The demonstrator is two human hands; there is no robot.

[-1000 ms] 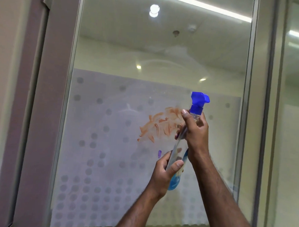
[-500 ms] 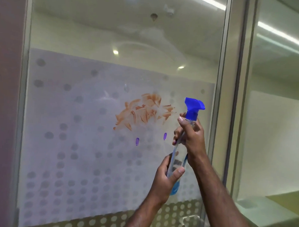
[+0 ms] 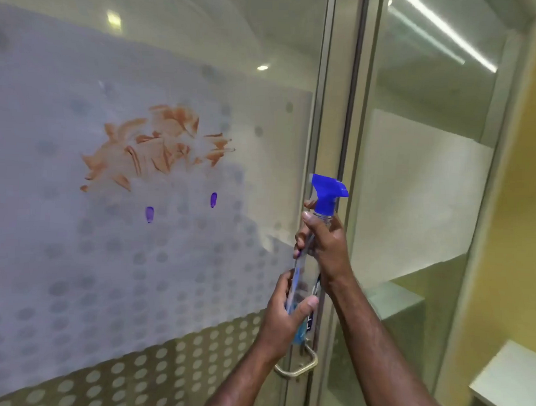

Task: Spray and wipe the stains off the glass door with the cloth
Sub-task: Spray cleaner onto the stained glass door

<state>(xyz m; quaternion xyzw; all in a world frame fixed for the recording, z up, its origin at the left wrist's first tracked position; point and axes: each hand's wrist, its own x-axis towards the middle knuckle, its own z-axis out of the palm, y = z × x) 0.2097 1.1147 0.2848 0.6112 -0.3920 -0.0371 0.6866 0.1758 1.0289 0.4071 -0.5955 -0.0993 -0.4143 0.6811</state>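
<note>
Orange smear stain (image 3: 158, 146) on frosted glass door (image 3: 58, 255); two purple marks (image 3: 149, 213) just below it. Spray bottle (image 3: 312, 260) right of stain, upright. Right hand (image 3: 326, 245) clamped round its neck, left hand (image 3: 286, 320) gripping its base. Door handle (image 3: 298, 365) below bottle.

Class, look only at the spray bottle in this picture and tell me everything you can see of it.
The spray bottle is slim, of clear plastic, with a bright blue trigger head on top and a little blue liquid at the bottom. It stands nearly upright, leaning slightly, in front of the door frame, right of the stains. The left hand grips its lower body; the right hand wraps its neck just under the head. A label on the side is too blurred to read. It touches nothing else.
</note>
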